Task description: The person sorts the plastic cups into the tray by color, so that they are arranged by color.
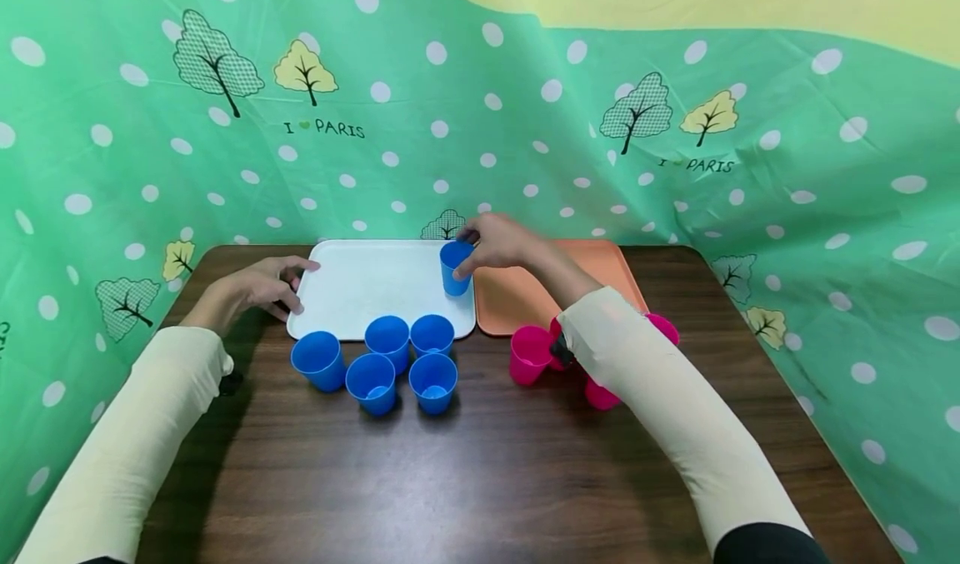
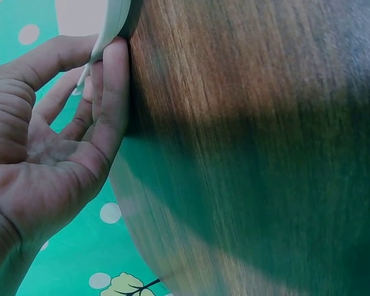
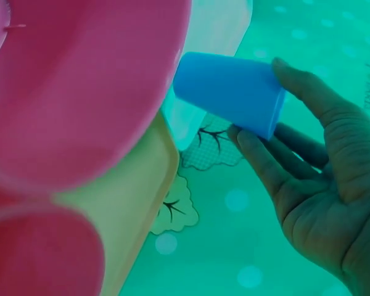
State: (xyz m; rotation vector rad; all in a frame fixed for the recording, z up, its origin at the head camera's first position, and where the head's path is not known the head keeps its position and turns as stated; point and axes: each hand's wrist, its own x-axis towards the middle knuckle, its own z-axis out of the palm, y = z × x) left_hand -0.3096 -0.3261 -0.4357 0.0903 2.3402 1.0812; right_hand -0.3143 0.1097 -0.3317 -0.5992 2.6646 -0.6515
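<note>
My right hand [image 1: 501, 242] pinches a blue cup [image 1: 454, 274] between thumb and fingers, over the right end of the white tray [image 1: 375, 285]. In the right wrist view that blue cup [image 3: 228, 92] shows its smooth side, fingertips near its rim. At the tray's left edge is my left hand [image 1: 266, 285]. The left wrist view shows the left hand [image 2: 55, 117] holding the tray rim [image 2: 111, 31], fingers on both sides of it. Several other blue cups [image 1: 318, 361] stand upright in front of the white tray.
An orange tray [image 1: 513, 297] lies against the white tray's right side. Several pink cups [image 1: 529, 354] stand before it, partly hidden under my right sleeve [image 1: 645, 364]. A dotted green cloth [image 1: 465, 156] hangs behind the brown wooden table [image 1: 480, 489].
</note>
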